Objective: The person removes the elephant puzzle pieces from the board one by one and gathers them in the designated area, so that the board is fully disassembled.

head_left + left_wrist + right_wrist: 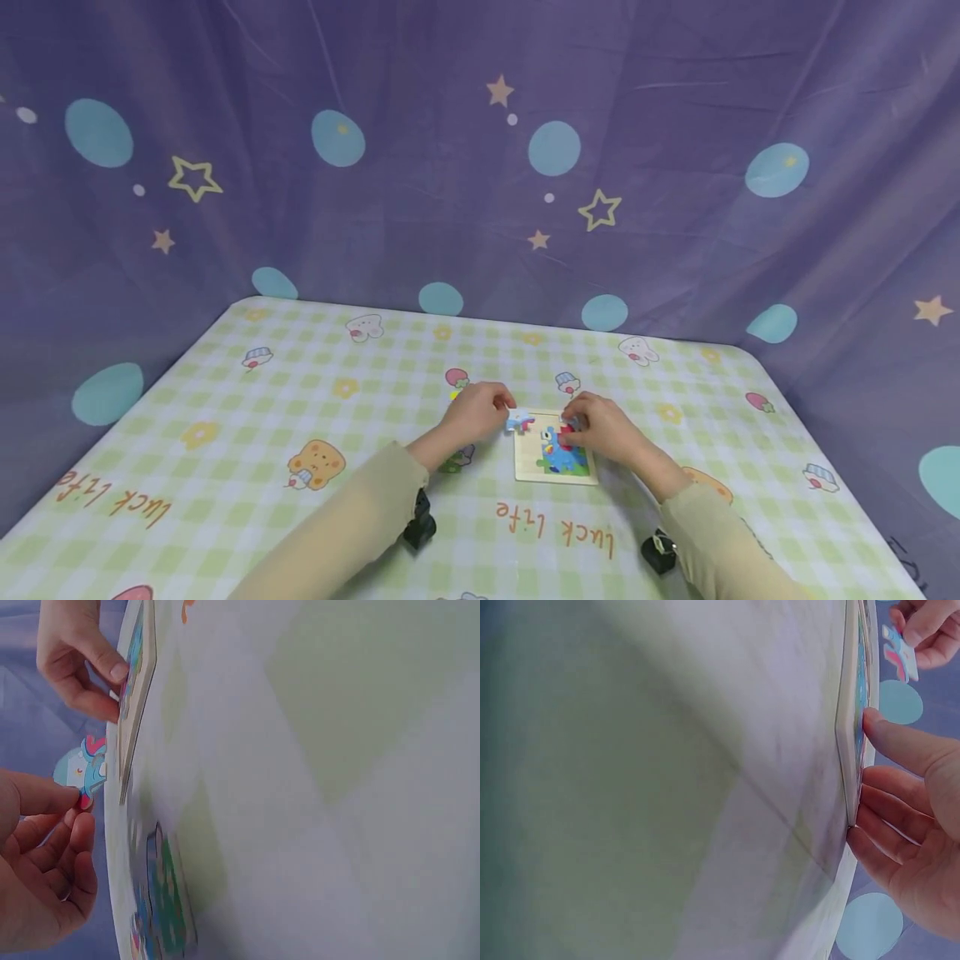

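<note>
My left hand (477, 412) pinches a jigsaw piece (519, 422) between thumb and fingers, above the upper left corner of a square wooden puzzle board (527, 462). The piece is light blue and white with a pink-red patch (79, 771). Several blue, green and red pieces (567, 460) lie joined in the board's right part, while bare wood shows at the left. My right hand (606, 427) rests at the upper right of the board. Its thumb (885, 735) touches the pieces and its other fingertips lie along the board's edge, partly hidden.
Beside the board, by the left forearm, lie loose blue and green pieces (169, 900), mostly hidden in the head view. A green checked tablecloth (262, 400) with printed figures covers the table. A purple curtain (450, 208) hangs behind it.
</note>
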Tool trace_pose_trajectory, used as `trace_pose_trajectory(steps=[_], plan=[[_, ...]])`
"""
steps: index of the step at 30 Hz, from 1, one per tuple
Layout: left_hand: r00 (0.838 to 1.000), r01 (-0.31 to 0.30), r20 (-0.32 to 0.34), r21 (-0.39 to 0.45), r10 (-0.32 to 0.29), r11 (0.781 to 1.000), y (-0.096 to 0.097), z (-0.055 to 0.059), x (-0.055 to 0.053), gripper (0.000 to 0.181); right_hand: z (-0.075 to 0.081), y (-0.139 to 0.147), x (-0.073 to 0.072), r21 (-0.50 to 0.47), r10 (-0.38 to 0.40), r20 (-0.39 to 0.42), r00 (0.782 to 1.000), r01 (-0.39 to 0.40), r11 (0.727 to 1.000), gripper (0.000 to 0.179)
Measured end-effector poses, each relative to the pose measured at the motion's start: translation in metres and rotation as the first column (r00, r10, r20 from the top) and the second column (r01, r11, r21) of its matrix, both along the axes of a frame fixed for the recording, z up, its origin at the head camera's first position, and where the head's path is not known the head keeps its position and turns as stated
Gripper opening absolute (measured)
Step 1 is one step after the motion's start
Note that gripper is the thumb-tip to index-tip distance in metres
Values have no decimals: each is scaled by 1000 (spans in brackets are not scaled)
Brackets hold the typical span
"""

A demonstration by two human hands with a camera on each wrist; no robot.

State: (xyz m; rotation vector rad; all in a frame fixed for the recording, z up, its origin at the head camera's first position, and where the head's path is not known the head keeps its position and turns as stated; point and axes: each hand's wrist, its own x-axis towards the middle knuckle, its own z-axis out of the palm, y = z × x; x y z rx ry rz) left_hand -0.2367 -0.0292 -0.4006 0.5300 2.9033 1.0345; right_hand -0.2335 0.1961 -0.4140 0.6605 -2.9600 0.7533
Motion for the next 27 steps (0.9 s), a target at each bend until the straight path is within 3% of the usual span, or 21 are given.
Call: trace_pose_trajectory(steps=[8, 18, 27], plan=[[1000, 8, -8, 45, -7, 999, -24, 6, -3, 14, 2, 1, 0, 21, -9, 17, 1000, 9, 1000, 30], [997, -74, 7, 68, 73, 995, -58, 14, -15, 13, 3, -1, -2, 25, -18, 30, 999, 17, 1000, 30], [995, -97, 24, 61, 95, 993, -88, 4, -20, 16, 3, -1, -3, 22, -15, 43, 999, 14, 1000, 30]])
